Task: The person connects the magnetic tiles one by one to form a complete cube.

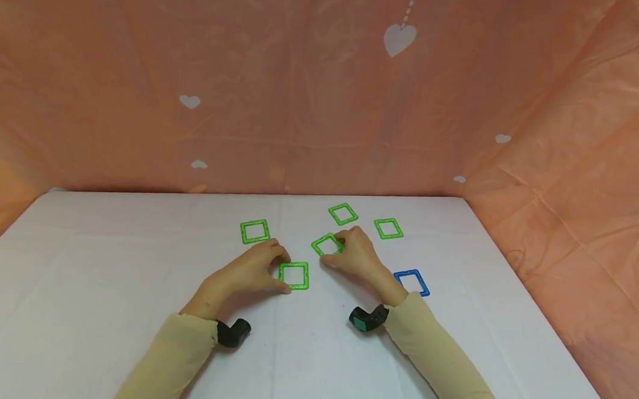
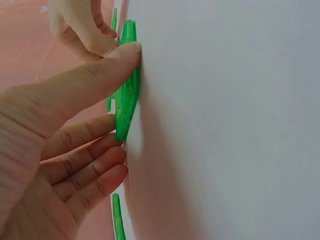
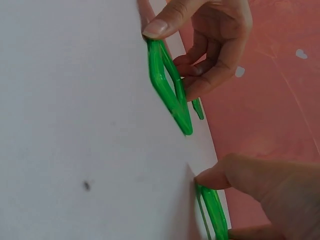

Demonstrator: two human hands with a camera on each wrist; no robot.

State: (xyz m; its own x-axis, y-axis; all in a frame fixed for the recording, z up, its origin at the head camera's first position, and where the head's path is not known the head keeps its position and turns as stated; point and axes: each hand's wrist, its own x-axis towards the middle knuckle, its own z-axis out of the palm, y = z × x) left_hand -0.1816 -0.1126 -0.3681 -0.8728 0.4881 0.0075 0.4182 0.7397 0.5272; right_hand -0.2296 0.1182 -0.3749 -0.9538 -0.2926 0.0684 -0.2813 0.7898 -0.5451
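My left hand (image 1: 252,269) holds a green hollow square tile (image 1: 307,276) by its left side, thumb at the near corner and fingers at the far one. In the left wrist view this tile (image 2: 128,95) looks nearly edge-on, low against the white surface. Just to the right, my right hand (image 1: 356,254) pinches a second green square tile (image 1: 320,239) between thumb and fingers, turned diamond-wise. The right wrist view shows part of that tile (image 3: 215,212) at the bottom. A small gap separates the two held tiles.
On the white table (image 1: 103,284) lie more green squares: one at back left (image 1: 254,222), one at the back (image 1: 336,207), one at back right (image 1: 389,220). A blue square (image 1: 406,271) lies beside my right wrist. An orange curtain (image 1: 282,89) stands behind.
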